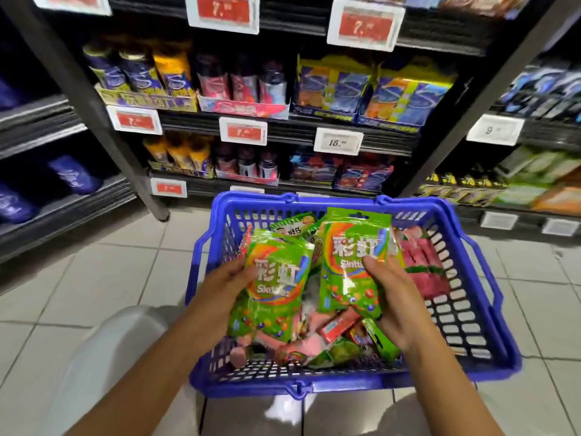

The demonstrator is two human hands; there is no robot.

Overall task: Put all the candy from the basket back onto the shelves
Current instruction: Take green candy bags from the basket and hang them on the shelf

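Dark shelves (pixel 314 133) fill the upper half of the frame, stocked with rows of gum and candy packs in display boxes, and red and white price tags (pixel 243 131) clip to the shelf edges. More shelving runs off at the left and right edges, blurred. Pale floor tiles (pixel 94 278) cover the lower left and right.

A blue plastic basket (pixel 465 309) sits on the floor at lower centre, its handles folded down against the rim. It holds a loose heap of candy: a dark pink pack (pixel 424 265) against the right wall, pink and red wrapped pieces (pixel 339 325) along the near side, and green packets (pixel 292 226) toward the far wall.

Both arms reach in from the bottom of the frame. The left hand (pixel 226 287), at centre left over the basket, holds a green Skittles bag (pixel 273 284) by its left edge, the grip closed with the thumb on the front of the bag and the fingers hidden behind it. The right hand (pixel 393 306), at centre right, holds a second green Skittles bag (pixel 355 262) upright, its grip closed too, thumb pressed on the printed front near the lower right. The two bags stand side by side above the heap, the right one higher in the frame.
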